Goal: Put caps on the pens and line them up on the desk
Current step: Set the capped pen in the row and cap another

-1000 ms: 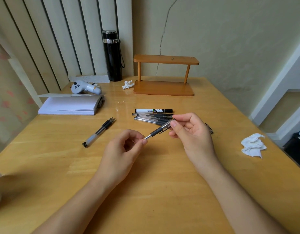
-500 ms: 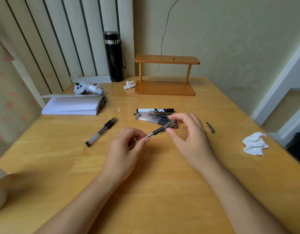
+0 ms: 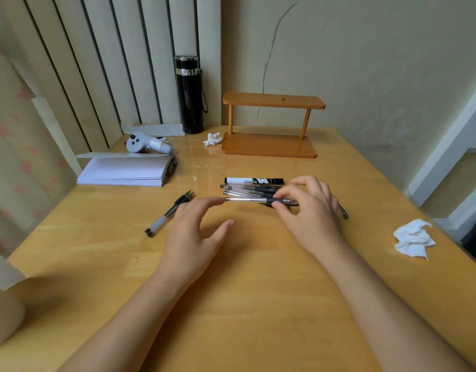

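A row of pens lies mid-desk behind a white and black marker. My right hand pinches a clear pen with a black grip at the near side of that row, lying level. My left hand is open, its fingertip touching the pen's left end. Two more pens lie together at an angle to the left. A loose black cap peeks out right of my right hand.
A paper stack, a white controller and a black flask stand at the back left. A wooden shelf sits at the back. Crumpled tissues lie by the flask and near the right edge.
The pen went from tilted between both hands to level beside the row. My left hand let go and opened. My right hand moved forward with the pen.
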